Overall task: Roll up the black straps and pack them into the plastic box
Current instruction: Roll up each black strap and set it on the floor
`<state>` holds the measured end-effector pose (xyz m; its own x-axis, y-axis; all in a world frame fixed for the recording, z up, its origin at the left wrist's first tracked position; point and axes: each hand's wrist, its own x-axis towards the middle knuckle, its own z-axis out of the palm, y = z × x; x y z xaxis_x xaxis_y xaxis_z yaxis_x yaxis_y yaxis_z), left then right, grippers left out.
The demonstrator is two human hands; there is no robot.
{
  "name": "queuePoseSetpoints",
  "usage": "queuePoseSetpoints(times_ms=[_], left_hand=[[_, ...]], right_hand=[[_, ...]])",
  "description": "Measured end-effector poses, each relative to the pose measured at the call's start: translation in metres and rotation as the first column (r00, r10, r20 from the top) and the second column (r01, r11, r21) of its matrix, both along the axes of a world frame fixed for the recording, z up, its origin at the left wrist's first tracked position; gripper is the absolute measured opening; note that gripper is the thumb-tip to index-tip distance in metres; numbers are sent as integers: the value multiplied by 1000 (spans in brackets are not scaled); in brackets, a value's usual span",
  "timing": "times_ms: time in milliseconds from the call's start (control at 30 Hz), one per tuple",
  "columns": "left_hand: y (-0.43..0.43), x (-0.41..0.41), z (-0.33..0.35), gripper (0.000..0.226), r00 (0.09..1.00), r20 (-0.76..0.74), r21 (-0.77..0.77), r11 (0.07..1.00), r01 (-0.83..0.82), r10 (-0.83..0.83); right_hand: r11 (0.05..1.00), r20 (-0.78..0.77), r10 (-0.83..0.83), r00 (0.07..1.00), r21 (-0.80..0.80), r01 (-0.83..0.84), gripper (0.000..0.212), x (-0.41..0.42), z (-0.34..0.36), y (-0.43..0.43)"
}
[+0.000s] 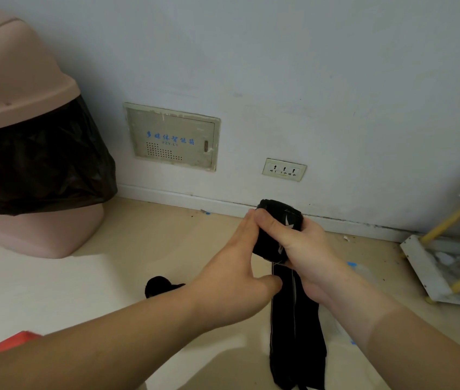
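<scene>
Head view: both hands work one black strap (pixel 293 333) in mid-air, in front of the wall (pixel 335 80) and above the floor (pixel 138 249).

- Strap. Its upper end is wound into a thick roll (pixel 285 218), held up between the two hands near the skirting. The unwound tail hangs straight down from under the roll and runs out of the lower edge of the view.
- Right hand (pixel 310 254). It grips the roll from the right. The thumb (pixel 272 226) curls across the front of the roll. The fingers go round behind it and are hidden.
- Left hand (pixel 234 266). The fingers (pixel 247 223) lie nearly straight and close together, their tips pressed against the left side of the roll, beside the right thumb. The left thumb (pixel 272 284) points towards the tail and lies at its edge. Whether it touches cannot be told.
- A small black bundle (pixel 155 285) lies on the floor, partly hidden behind the left forearm.
- Surroundings. At left stands a pink bin (pixel 12 80) lined with a black bag (pixel 34 164). The wall carries a beige panel (pixel 171 136) with blue lettering and a socket (pixel 283 169). A white rack (pixel 426 266) with yellow rungs lies at right. A red object (pixel 12 340) shows at lower left.
</scene>
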<state>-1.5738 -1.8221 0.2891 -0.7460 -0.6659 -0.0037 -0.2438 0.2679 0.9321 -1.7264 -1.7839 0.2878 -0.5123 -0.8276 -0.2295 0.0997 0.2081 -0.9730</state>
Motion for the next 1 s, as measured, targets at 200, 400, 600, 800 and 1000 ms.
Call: queuePoseSetpoints(times_ms=[200, 400, 600, 800, 1000], left_hand=[[-20, -6, 9, 56, 954, -37, 318, 909, -270, 296], [-31, 5, 1, 72, 961, 136, 349, 896, -273, 240], [-4, 19, 8, 62, 988, 72, 348, 925, -151, 134], [-3, 28, 8, 58, 994, 65, 361, 926, -108, 91], [5, 15, -1, 70, 965, 195, 222, 966, 130, -175]], right_hand=[[999, 105, 18, 994, 27, -21, 47, -23, -6, -4], [990, 107, 140, 984, 16, -142, 65, -22, -9, 1], [983, -110, 170, 979, 93, -160, 46, -18, -1, 16], [966, -278, 255, 926, 115, -231, 65, -1, 9, 41], [877, -311, 462, 830, 298, -377, 52, 3, -1, 70]])
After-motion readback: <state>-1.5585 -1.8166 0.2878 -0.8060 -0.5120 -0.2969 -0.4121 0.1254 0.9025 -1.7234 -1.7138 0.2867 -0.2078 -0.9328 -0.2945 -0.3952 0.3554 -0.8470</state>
